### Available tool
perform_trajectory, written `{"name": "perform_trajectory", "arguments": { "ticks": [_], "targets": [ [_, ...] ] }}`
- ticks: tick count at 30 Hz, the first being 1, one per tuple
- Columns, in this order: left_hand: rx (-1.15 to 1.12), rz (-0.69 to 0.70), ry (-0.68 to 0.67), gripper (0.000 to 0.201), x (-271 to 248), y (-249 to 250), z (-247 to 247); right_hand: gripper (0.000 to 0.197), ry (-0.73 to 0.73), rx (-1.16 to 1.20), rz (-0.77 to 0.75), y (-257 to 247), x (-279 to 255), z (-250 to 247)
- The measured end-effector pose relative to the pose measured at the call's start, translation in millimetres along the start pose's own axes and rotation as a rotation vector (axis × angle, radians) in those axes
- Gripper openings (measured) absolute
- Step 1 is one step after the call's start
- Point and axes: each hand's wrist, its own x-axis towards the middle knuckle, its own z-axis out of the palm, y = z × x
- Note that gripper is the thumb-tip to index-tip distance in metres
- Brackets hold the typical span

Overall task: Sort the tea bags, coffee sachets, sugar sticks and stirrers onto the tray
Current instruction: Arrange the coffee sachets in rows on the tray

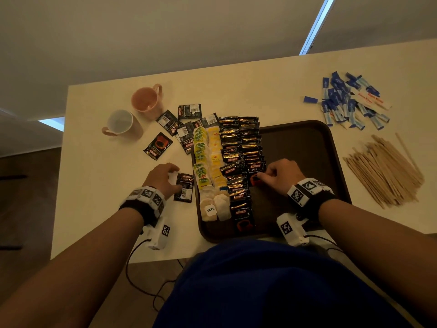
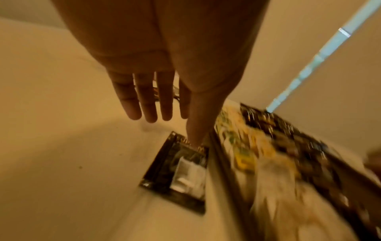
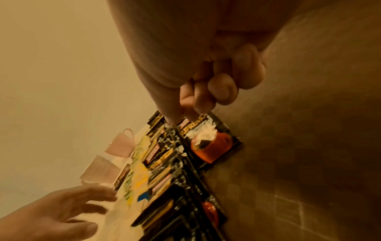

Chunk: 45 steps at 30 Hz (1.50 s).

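- On the tray [image 1: 331, 147], tea bags [image 1: 208, 162] and two columns of coffee sachets [image 1: 241, 157] are lined up.
- My right hand [image 1: 282, 175] pinches a sachet [image 3: 208, 143] onto the second column.
- My left hand [image 1: 163, 177], fingers straight, thumb on a loose sachet [image 1: 184, 188] on the tabletop [image 1: 106, 185].
- Left to do, I reckon: stray sachets [image 1: 179, 124], sugar sticks [image 1: 350, 102], stirrers [image 1: 385, 166].

This looks like a hospitality or pantry corner indoors: a plain cream table [image 1: 94, 209] with two mugs [image 1: 132, 114] at far left, a dark brown serving tray [image 1: 331, 143], wood flooring at left, and a closed roller blind [image 1: 165, 31] leaking daylight beyond.
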Motion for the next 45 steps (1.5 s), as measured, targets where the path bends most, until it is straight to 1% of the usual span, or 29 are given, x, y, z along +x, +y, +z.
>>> {"name": "perform_trajectory", "arguments": {
  "ticks": [2,4,6,9,11,14,16,18,20,23,26,28,29,30,32,33,34,35,38,39,40,42,45],
  "targets": [
    [0.232,0.125,-0.088,0.077,3.0,-1.6,5.7,0.029,-0.035,-0.002,-0.053,-12.0,-3.8,4.4],
    [0.446,0.236,-0.129,0.092,5.4,-3.1,10.7,0.031,-0.056,-0.017,-0.103,-24.0,-7.0,9.5],
    [0.559,0.301,-0.12,0.094,8.0,-4.6,12.7,0.032,-0.066,-0.021,-0.135,-35.2,-8.9,14.7],
    [0.596,0.324,-0.095,0.083,9.9,-7.4,11.4,0.03,-0.06,0.019,-0.157,-48.9,-9.9,22.4],
    [0.531,0.296,-0.094,0.076,9.9,-11.8,9.8,0.029,-0.049,0.04,-0.176,-57.7,-11.0,27.3],
    [0.301,0.212,-0.093,0.056,7.6,-21.7,4.9,0.03,-0.034,0.066,-0.206,-70.1,-10.6,33.3],
    [0.119,0.178,-0.046,0.044,4.9,-27.6,-0.6,0.029,-0.024,0.093,-0.229,-78.2,-8.4,36.4],
    [-0.026,0.172,0.005,0.038,0.6,-29.9,-9.6,0.026,-0.013,0.113,-0.25,-87.5,-5.3,39.3],
    [-0.092,0.199,0.014,0.036,-3.6,-26.6,-21.9,0.021,0.005,0.135,-0.266,-97.9,-1.8,41.4],
    [-0.201,0.246,-0.05,0.037,-8.5,-13.5,-43.0,0.016,0.038,0.2,-0.298,-115.4,3.1,43.0],
    [-0.321,0.313,-0.139,0.041,-12.2,2.6,-56.7,0.017,-0.009,0.288,-0.334,-132.4,4.0,43.2],
    [-0.38,0.325,-0.185,0.042,-13.3,11.0,-59.3,0.011,-0.033,0.322,-0.345,-139.7,2.8,44.5],
    [-0.403,0.32,-0.18,0.043,-13.3,13.9,-58.6,0.007,-0.029,0.344,-0.343,-141.8,2.3,45.4],
    [-0.428,0.302,-0.145,0.045,-12.5,15.8,-57.0,0.008,-0.005,0.365,-0.335,-142.5,2.8,46.4],
    [-0.491,0.227,-0.001,0.046,-11.3,18.5,-53.3,0.01,0.089,0.399,-0.301,-141.9,6.2,48.6],
    [-0.519,0.196,0.067,0.043,-12.5,21.2,-51.9,0.009,0.136,0.409,-0.28,-141.3,7.9,49.2],
    [-0.538,0.187,0.099,0.038,-14.3,24.5,-50.5,0.009,0.174,0.415,-0.265,-141.1,9.1,49.7],
    [-0.56,0.196,0.079,0.031,-15.4,28.1,-48.4,0.009,0.201,0.419,-0.259,-140.8,10.0,50.7],
    [-0.727,0.23,-0.136,0.008,-21.7,39.8,-45.0,0.007,0.2,0.462,-0.314,-141.6,8.1,52.3],
    [-0.798,0.215,-0.194,0.009,-22.3,42.5,-44.2,0.009,0.182,0.469,-0.349,-141.9,6.7,52.4],
    [-0.839,0.201,-0.219,0.012,-21.2,44.0,-43.3,0.011,0.167,0.455,-0.379,-141.7,5.5,52.2],
    [-0.853,0.179,-0.203,0.015,-18.3,46.0,-42.1,0.012,0.169,0.407,-0.396,-139.8,4.5,51.4],
    [-0.832,0.15,-0.161,0.016,-16.6,47.3,-42.1,0.009,0.246,0.394,-0.317,-134.1,5.9,50.9]
  ]
}}
